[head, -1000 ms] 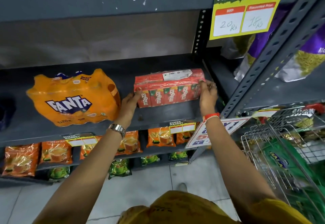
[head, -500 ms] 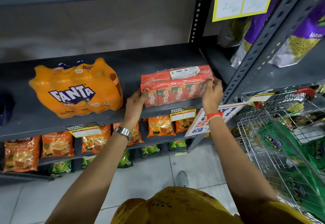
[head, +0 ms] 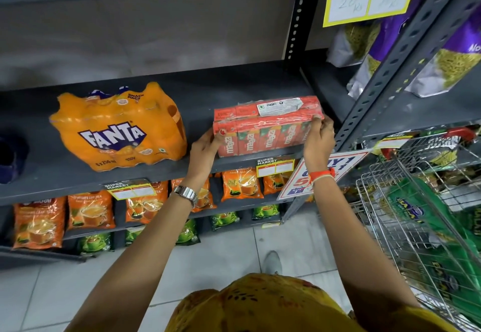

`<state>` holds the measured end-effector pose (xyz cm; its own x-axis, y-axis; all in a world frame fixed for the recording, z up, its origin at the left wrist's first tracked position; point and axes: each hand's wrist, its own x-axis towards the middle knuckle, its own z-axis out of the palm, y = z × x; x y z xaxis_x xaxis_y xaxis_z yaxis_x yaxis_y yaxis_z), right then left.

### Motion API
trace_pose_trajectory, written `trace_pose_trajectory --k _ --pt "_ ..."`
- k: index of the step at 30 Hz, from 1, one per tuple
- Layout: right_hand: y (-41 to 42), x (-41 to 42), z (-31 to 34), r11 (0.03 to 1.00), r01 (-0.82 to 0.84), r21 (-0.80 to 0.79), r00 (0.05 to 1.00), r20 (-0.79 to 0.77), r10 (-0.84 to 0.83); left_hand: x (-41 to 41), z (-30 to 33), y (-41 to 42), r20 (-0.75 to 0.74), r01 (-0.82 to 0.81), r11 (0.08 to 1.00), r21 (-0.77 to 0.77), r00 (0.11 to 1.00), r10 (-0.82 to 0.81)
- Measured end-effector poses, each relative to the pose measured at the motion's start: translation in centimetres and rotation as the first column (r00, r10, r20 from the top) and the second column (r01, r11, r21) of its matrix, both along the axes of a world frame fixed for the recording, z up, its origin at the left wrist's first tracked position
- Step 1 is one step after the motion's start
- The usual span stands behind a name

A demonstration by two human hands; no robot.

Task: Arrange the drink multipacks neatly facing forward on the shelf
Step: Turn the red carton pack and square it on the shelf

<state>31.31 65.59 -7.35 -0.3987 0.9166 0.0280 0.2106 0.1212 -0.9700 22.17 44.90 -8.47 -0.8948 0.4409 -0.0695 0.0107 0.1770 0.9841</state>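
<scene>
A red shrink-wrapped Maaza juice-carton multipack [head: 265, 128] stands on the grey metal shelf [head: 223, 92] near its front edge, labels facing me. My left hand [head: 204, 149] grips its left end and my right hand [head: 318, 139] grips its right end. An orange Fanta bottle multipack [head: 117, 131] sits to the left on the same shelf, logo forward, with a gap between the two packs.
A perforated upright post [head: 390, 71] bounds the shelf on the right, with snack bags [head: 447, 66] beyond it. A wire cart [head: 421, 222] holding green packets stands at my right. Tea pouches [head: 88, 214] fill the lower shelves. A dark blue object [head: 10, 159] lies far left.
Both hands stay on the red multipack, which keeps its place at the shelf's front edge. The camera has shifted so the shelf sits lower and larger in view.
</scene>
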Motion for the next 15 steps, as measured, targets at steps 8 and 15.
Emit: trace_pose_trajectory --k 8,15 --pt "-8.0 -2.0 1.9 0.934 0.000 0.357 0.996 0.081 -0.031 1.9 1.5 -5.7 -0.237 -0.390 0.892 0.229 0.866 0.440" --pt "-18.9 -5.4 1.7 0.848 -0.411 0.334 0.892 -0.043 0.450 -2.6 2.5 -17.8 -0.195 -0.640 0.629 0.442 0.616 0.763"
